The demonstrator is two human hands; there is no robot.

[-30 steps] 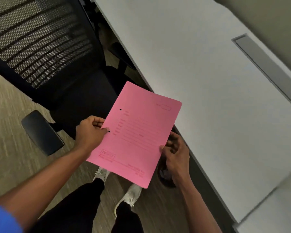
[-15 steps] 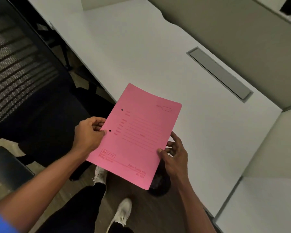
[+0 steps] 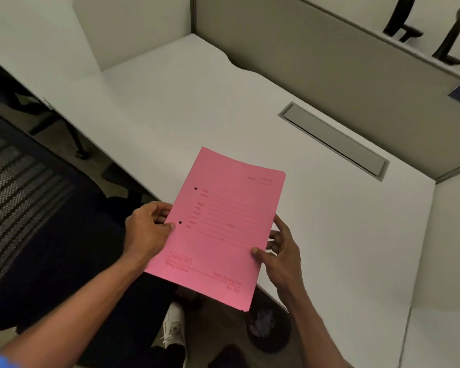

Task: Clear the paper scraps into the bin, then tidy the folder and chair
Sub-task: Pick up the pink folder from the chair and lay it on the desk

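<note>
The scraps look binned already: crumpled paper sits in the bin (image 3: pixel 268 332) on the floor below the folder (image 3: pixel 218 227), so this seems the tidying step. Left hand (image 3: pixel 146 232) pinches the folder's punched edge, right hand (image 3: pixel 282 251) fingers grip the opposite edge, holding it over the worktop (image 3: pixel 197 107) lip. Beyond the folder the worktop is bare, leaving room to lay it flat; the chair (image 3: pixel 24 197) stands left of the folder.

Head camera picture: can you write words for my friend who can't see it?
Two hands, left hand and right hand, hold a closed pink folder above a white desk's edge. A black chair stands left; a bin with crumpled paper sits below.
</note>
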